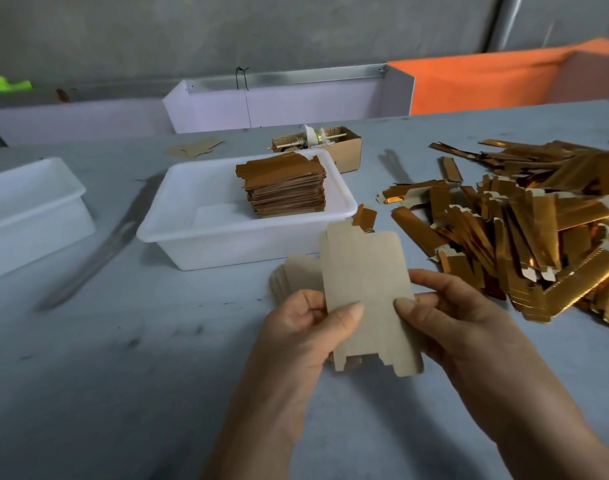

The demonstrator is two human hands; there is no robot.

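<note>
Both hands hold one flat, die-cut cardboard blank [368, 278], plain brown side towards me, above the grey table [123, 375]. My left hand [306, 337] grips its lower left edge, thumb on the face. My right hand [458, 323] grips the lower right edge, thumb on the face too. A small gold flap [364, 216] sticks up at the blank's top. Under the left hand lies a small stack of similar blanks [296, 275], partly hidden.
A white tub [178, 223] straight ahead holds a tall stack of gold blanks [285, 188]. Another white tub [26, 199] stands at the left. A heap of gold offcut strips [524, 230] covers the right. A small cardboard box [334, 143] sits behind the tub.
</note>
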